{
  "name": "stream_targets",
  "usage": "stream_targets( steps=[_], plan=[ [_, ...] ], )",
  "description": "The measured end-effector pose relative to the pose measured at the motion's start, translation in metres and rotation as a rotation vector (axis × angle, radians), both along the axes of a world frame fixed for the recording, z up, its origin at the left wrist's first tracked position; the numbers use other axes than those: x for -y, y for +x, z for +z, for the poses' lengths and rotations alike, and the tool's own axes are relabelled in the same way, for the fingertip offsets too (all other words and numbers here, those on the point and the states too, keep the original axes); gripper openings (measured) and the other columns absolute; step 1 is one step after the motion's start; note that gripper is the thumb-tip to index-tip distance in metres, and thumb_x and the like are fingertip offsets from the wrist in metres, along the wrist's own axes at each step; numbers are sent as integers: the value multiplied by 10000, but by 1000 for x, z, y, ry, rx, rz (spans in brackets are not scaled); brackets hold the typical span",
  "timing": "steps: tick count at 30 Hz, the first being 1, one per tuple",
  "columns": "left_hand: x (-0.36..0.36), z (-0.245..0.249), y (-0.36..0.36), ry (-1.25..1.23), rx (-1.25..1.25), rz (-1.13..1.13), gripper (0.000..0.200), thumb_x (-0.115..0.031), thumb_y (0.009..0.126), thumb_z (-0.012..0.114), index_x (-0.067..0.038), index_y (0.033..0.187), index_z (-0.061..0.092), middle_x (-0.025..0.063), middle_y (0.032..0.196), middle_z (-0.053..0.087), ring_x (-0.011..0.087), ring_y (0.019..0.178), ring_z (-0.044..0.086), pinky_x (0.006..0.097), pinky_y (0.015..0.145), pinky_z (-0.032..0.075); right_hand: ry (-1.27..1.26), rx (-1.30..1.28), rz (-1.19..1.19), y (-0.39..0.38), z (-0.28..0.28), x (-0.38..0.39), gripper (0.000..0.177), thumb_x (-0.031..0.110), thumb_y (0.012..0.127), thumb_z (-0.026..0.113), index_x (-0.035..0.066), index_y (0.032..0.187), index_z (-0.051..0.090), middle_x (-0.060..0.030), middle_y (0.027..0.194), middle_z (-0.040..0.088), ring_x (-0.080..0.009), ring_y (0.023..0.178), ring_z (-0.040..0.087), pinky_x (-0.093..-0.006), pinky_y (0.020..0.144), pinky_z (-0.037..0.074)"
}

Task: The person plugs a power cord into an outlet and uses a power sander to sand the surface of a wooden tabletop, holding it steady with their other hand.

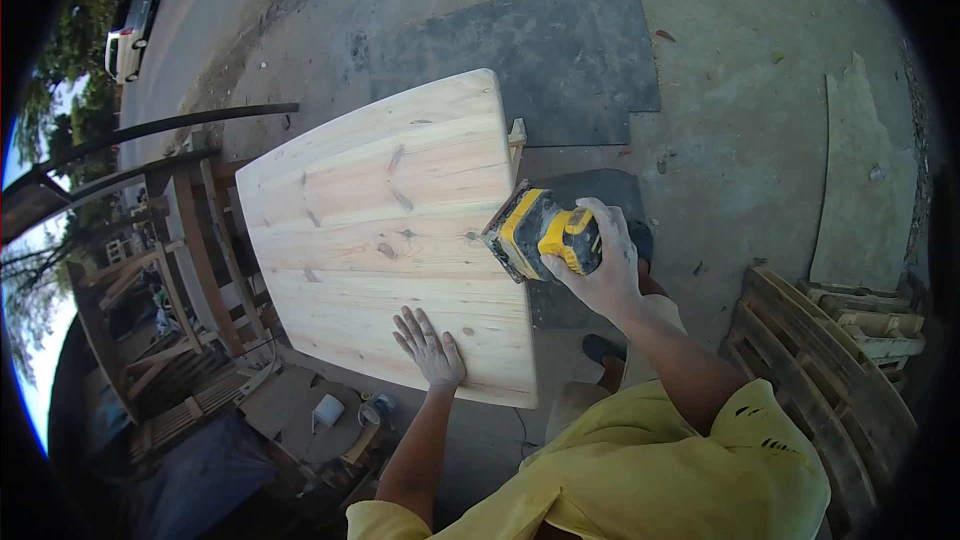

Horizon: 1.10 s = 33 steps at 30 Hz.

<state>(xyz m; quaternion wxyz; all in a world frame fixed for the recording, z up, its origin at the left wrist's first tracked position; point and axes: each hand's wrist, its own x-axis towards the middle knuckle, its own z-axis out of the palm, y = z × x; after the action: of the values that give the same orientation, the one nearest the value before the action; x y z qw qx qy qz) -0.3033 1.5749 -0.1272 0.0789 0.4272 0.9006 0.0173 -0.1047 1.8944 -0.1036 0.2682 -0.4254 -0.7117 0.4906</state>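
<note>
A pale wooden tabletop [370,210] of joined planks, with knots and rounded corners, lies in front of me. My right hand [612,265] is wrapped round a yellow and black electric sander [545,233]. The sander sits at the near edge of the wood, its base tilted against that edge; whether the pad touches all along cannot be made out. Flat on the top's surface, near the lower left, rests my left hand [430,350] with fingers spread. Pale dust coats both hands.
Dark mats [520,55] lie on the concrete floor beyond the tabletop. Wooden pallets [810,370] stand at the right. Stacked timber frames [200,250] are on the left, with a white container [327,411] below. A vehicle [130,38] is parked on the road.
</note>
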Motion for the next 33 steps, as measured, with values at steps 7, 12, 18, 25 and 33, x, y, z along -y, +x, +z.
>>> stream_targets(
  steps=[7, 12, 18, 25, 33],
  plan=[
    [1, -1, -1, 13, 15, 6, 692, -369, 1041, 329, -27, 1621, 171, 225, 1694, 102, 452, 1560, 18, 613, 1224, -28, 93, 238, 53, -25, 19, -47, 750, 315, 801, 824, 197, 1442, 453, -140, 1164, 538, -315, 945, 695, -445, 791, 607],
    [4, -1, 0, 18, 6, 22, 689, -369, 1041, 350, -48, 1626, 175, 202, 1699, 105, 443, 1562, 20, 611, 1225, -28, 283, 459, 97, -115, 48, -158, 770, 321, 840, 802, 257, 1503, 415, -168, 1240, 548, -349, 1008, 706, -450, 836, 600],
    [-55, -3, -20, -42, -9, 106, 687, -421, 1063, 338, -88, 1637, 163, 168, 1711, 71, 422, 1567, -23, 614, 1223, -43, 497, 529, 406, -124, 90, -90, 699, 136, 865, 725, 206, 1504, 448, -194, 1212, 530, -348, 966, 718, -451, 816, 597],
    [-156, -7, -52, 54, -96, 43, 677, -460, 1073, 310, -102, 1635, 187, 164, 1708, 97, 419, 1565, 4, 591, 1238, -38, 464, 596, 571, -32, 97, 44, 762, 157, 817, 782, 225, 1498, 445, -217, 1251, 512, -364, 945, 713, -446, 778, 602],
    [-155, -4, -52, 82, -46, 58, 703, -486, 1066, 287, -88, 1635, 176, 176, 1706, 91, 417, 1566, -11, 582, 1238, -61, 437, 753, 111, -125, 90, -59, 780, 294, 848, 785, 248, 1530, 411, -188, 1254, 544, -377, 1005, 694, -458, 851, 575]
  ],
)
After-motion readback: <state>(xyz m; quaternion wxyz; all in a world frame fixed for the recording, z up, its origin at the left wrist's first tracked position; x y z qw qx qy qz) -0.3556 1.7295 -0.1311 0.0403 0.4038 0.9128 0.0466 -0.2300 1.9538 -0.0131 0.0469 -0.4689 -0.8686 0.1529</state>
